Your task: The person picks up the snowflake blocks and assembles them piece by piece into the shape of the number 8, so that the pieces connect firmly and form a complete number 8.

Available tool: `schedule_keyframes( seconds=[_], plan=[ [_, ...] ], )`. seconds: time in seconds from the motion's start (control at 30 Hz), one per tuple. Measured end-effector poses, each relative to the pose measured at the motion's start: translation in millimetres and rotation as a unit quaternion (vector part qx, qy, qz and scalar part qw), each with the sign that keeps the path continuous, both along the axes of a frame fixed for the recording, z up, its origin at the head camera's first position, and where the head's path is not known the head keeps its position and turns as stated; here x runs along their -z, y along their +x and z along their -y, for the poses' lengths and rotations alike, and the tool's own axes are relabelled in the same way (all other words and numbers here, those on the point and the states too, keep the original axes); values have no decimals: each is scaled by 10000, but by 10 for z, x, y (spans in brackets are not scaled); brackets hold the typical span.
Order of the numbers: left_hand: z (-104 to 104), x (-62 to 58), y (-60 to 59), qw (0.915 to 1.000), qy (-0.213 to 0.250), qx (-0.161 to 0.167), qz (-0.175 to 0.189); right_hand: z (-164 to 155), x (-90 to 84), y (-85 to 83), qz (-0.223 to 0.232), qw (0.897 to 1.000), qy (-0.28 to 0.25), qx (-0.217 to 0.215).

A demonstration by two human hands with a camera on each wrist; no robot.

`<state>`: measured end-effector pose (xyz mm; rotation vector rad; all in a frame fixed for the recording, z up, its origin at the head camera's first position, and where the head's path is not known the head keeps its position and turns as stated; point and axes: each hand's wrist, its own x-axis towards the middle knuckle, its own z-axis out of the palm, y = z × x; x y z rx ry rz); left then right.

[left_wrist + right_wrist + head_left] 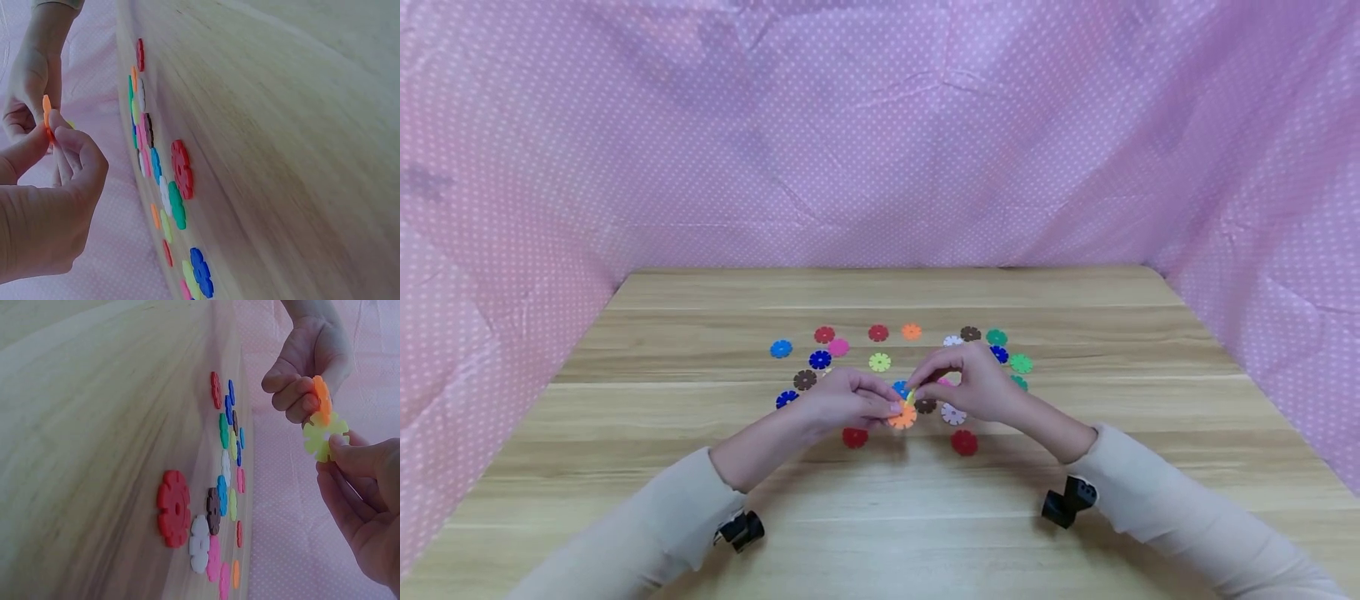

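Note:
Between thumb and fingers my left hand (838,406) pinches an orange notched plastic disc (902,416). My right hand (977,387) pinches a yellow notched disc (317,439) by its edge, thumb on its face. In the right wrist view the two discs meet at their rims, set at an angle to each other, and the orange one (321,399) overlaps the yellow one's upper edge. Both hands are raised over the table, close together. From the left wrist, the orange disc (47,111) shows edge-on, with the yellow one mostly hidden behind the fingers.
Several more notched discs lie flat around the hands on the wooden table (880,533), among them a red disc (964,442), a second red disc (854,437), a light blue disc (781,349) and a green disc (1021,363). Pink dotted cloth (880,133) hangs behind and at both sides.

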<state>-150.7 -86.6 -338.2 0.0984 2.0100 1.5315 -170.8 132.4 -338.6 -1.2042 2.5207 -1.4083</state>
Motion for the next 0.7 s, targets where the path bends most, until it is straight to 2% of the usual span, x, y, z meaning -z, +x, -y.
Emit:
schedule_keyframes(
  seconds=[0.33,0.47,0.7],
  plan=[
    [-18,36,-33,9997,45,-194,-114,-21,-1,-22,-41,9997,129,210],
    [-14,68,-25,9996,-73,-244,-148,-34,46,-28,38,9995,245,211],
    [31,128,-32,9981,-298,-541,-53,-47,116,-69,117,9978,617,193]
  ],
)
